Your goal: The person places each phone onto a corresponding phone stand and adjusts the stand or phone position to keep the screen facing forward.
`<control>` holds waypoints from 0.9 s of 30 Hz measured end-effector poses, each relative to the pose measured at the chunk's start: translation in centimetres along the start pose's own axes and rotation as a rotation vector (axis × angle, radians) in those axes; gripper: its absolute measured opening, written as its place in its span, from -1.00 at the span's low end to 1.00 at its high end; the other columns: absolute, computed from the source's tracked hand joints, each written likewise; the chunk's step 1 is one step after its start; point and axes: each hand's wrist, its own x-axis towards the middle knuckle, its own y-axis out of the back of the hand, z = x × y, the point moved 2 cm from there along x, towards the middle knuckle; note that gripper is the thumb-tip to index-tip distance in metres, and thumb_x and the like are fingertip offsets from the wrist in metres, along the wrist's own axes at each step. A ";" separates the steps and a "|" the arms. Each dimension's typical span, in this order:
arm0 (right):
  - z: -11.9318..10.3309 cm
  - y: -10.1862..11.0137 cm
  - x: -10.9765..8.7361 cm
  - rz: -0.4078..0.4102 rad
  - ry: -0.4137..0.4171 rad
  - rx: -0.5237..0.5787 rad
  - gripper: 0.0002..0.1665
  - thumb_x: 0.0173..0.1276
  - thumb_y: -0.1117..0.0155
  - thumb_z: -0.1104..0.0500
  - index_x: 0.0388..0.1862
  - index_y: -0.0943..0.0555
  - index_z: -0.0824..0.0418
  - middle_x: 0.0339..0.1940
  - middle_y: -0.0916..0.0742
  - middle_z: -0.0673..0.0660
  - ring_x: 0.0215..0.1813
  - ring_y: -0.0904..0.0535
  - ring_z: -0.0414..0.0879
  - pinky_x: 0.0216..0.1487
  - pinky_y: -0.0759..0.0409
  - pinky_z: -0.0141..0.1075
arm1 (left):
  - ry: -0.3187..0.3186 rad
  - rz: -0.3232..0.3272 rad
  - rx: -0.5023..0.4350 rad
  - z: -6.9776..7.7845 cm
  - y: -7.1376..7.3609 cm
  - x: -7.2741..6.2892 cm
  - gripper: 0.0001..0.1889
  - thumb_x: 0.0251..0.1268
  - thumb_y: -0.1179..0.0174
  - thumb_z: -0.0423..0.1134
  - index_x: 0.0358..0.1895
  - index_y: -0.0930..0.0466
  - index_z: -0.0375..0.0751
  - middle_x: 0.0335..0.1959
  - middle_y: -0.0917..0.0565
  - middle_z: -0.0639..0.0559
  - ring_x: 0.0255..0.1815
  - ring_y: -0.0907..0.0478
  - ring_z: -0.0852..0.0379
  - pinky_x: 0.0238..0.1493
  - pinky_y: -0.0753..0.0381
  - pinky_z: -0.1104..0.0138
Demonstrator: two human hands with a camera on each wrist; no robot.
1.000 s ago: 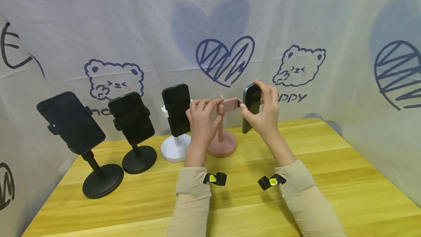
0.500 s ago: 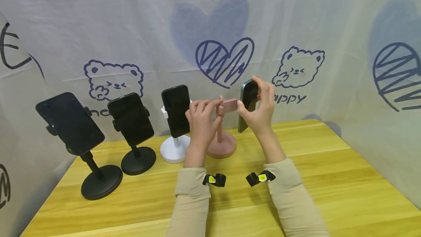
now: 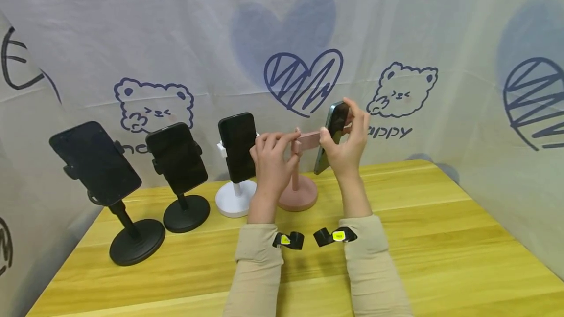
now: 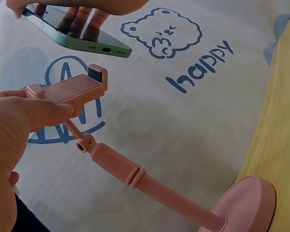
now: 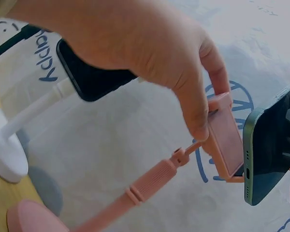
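Observation:
My left hand (image 3: 272,161) holds the clamp of a pink phone stand (image 4: 117,163) at its left end, the thumb along the clamp's edge in the left wrist view. The clamp's cradle (image 5: 226,140) has nothing in it. With my right hand (image 3: 349,153) I grip a phone (image 3: 336,120) with a green frame by its edges, thumb on one side and fingers on the other. The phone leans, its lower end towards the left, just beside the clamp's right end. In the right wrist view its bottom edge (image 5: 250,164) with the charging port faces the camera, close by the clamp's lip.
To the left stand a white phone stand (image 3: 235,200) and two black phone stands (image 3: 137,242) (image 3: 187,214), each bearing a dark phone. All are on a wooden table (image 3: 440,238). A printed curtain (image 3: 198,28) hangs close behind.
My right forearm has swung to the left, bringing the phone nearer the pink clamp. The phone has tilted, its lower end further left. My left hand keeps its hold on the clamp.

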 end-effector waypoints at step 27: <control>-0.3 -1.6 -1.8 -0.205 -0.026 -0.014 -0.17 0.04 -0.23 -0.14 0.32 -0.41 0.14 -0.07 -0.46 0.34 -0.25 -0.37 0.14 -0.22 -0.35 -0.27 | 0.029 -0.020 -0.009 0.1 0.1 -0.1 -0.69 0.26 -0.31 -0.10 0.07 -0.67 0.05 -0.03 -0.63 0.00 0.10 -0.37 -0.03 0.16 -0.27 -0.05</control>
